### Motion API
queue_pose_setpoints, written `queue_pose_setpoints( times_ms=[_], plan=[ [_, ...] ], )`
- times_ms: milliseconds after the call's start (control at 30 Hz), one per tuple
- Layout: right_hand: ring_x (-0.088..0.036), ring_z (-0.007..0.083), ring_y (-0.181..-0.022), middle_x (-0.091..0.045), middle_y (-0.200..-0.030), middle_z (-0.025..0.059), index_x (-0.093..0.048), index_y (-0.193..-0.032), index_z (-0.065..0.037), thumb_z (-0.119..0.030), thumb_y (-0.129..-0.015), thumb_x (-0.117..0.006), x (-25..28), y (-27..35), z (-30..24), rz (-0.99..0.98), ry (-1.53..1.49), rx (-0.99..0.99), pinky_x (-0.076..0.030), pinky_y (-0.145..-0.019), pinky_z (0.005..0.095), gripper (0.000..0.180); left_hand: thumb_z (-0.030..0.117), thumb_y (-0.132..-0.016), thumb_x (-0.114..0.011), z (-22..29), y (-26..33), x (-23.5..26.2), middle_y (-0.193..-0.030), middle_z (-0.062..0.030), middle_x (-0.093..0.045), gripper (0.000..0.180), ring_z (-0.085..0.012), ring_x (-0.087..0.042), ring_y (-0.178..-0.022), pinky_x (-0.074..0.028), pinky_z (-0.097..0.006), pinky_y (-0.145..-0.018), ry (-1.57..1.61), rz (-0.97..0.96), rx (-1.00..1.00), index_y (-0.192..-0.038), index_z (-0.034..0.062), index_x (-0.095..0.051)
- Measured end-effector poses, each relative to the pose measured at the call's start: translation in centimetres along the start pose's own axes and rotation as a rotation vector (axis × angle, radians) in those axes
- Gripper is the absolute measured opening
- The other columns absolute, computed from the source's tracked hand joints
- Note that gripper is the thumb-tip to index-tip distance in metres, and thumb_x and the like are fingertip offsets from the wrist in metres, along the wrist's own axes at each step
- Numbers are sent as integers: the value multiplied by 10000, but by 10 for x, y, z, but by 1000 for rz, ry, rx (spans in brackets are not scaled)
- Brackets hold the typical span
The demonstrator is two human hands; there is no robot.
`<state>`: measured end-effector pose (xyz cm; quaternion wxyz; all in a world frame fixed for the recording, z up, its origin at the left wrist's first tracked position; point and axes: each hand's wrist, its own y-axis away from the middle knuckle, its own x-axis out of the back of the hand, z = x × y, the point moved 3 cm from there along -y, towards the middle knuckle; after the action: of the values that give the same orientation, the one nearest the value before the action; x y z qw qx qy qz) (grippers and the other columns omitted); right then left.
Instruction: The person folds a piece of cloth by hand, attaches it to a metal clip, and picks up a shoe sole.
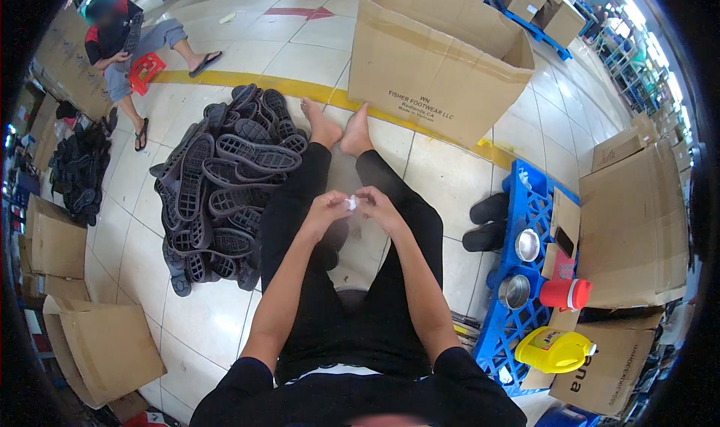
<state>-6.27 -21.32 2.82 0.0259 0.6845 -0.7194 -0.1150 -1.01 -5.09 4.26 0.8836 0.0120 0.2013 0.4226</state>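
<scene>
I sit on the tiled floor with my legs in black trousers stretched out ahead. My left hand (328, 209) and my right hand (377, 205) meet over my lap. Together their fingertips pinch a small white object (351, 202). A heap of black shoe soles (225, 187) lies on the floor just left of my left leg. A large open cardboard box (439, 56) stands right beyond my bare feet.
A blue plastic pallet (525, 277) on my right carries metal bowls, a red bottle (565, 293), a yellow jug (553, 350) and cardboard. Black sandals (487, 221) lie beside it. Another person sits at the far left with a second heap of soles (79, 172). Flattened boxes line the left edge.
</scene>
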Motion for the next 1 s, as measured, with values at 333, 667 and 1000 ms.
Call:
queue_pose_setpoints(
  times_ms=[333, 667, 1000],
  plan=[
    [-584, 97, -707, -621, -871, 53, -576, -1070, 8, -280, -880, -658, -6, -1, -7, 133, 104, -45, -464, -590, 249, 354, 54, -892, -620, -4, -1, 5, -989, -72, -640, 196, -148, -629, -867, -548, -298, -802, 88, 158, 54, -1078, -7, -619],
    [-621, 133, -770, -666, -895, 84, -643, -1063, -6, -166, -837, -693, -36, 9, -22, 339, 325, 306, -495, -695, 259, 282, 14, -904, -584, -27, -3, 3, -1102, -116, -615, 179, -204, -610, -1021, -501, -316, -957, 448, 321, 96, -1079, -18, -611],
    [-617, 139, -743, -657, -837, 119, -623, -992, 24, -69, -851, -650, -34, 11, -30, 534, 325, 386, -504, -691, 287, 171, 40, -895, -602, -19, -1, -5, -1104, -127, -618, 207, -221, -620, -1036, -503, -376, -957, 453, 212, 46, -1091, -22, -581]
  ],
)
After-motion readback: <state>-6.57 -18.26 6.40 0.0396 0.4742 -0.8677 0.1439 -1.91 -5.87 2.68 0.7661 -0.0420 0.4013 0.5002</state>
